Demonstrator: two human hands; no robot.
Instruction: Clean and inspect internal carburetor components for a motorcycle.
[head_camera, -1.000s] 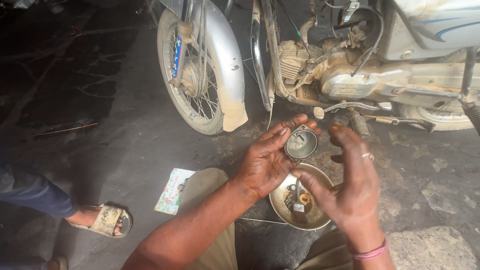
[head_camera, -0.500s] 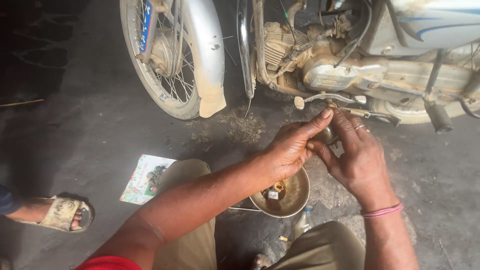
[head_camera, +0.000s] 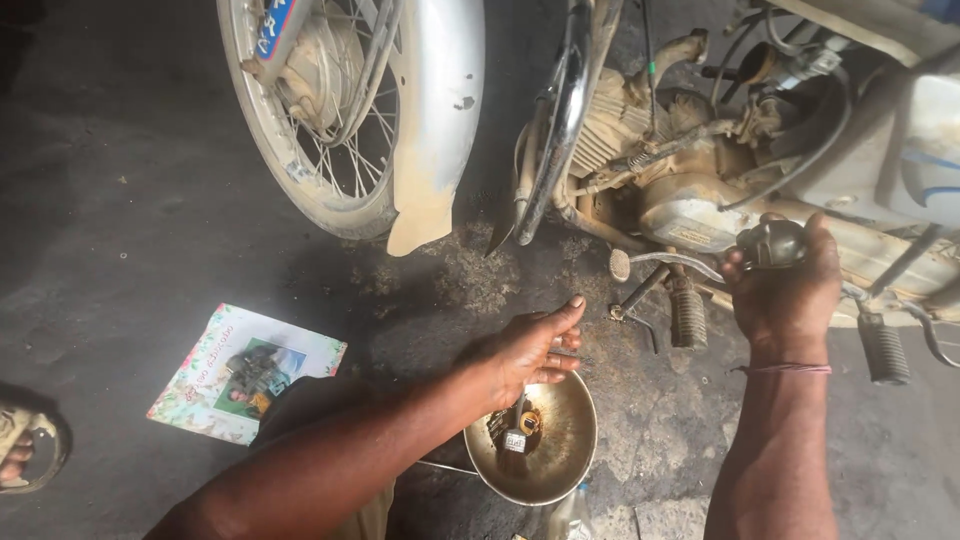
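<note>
Gripping a small dark metal part (head_camera: 775, 243) in right hand (head_camera: 785, 290) at three o'clock, beside the motorcycle engine (head_camera: 690, 200); left hand (head_camera: 525, 350), fingers loosely open, hovering over metal bowl (head_camera: 565, 450). Steadying advisable.

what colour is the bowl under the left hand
Dull brass-gold metal bowl, grimy inside, with small parts in it; the left hand hovers over its rim. The head view shows it.

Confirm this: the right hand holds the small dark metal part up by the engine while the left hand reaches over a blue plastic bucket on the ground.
Not a blue plastic bucket: the head view shows the left hand over a round metal bowl holding small parts. The right hand does hold the small dark metal part up by the engine.
</note>
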